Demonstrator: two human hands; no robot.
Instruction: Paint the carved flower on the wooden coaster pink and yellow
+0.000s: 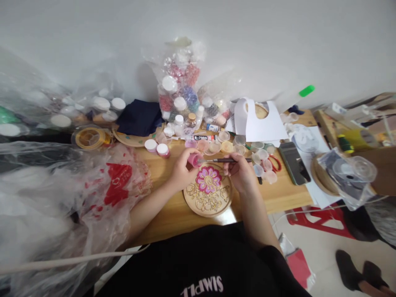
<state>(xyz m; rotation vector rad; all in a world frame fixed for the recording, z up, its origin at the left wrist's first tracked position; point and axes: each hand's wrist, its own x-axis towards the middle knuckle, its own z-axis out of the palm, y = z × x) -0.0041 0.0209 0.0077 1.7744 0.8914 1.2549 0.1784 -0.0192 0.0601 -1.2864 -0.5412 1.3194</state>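
My left hand [182, 170] is closed round a small pink jar [194, 160], tipped with its mouth to the right. Between the fingers of my right hand [241, 171] is a thin tool with a dark handle [227, 160] and a metal shaft. Its tip meets the mouth of the jar; the tip's exact shape is hidden. Below both hands lies a round wooden board [208, 210] with raised gold outlines. A flower [208, 180] on it is filled in pink and magenta, while the lower outlines show bare wood colour.
Small cups [227, 146] of pale colours stand behind the board, with a glue tube [204, 137] and two white-lidded jars [163, 150]. To the right are red-handled scissors [276, 163] and a phone [294, 163]. A plastic bag [102, 185] covers the left side. Another person's feet [349, 266] show at lower right.
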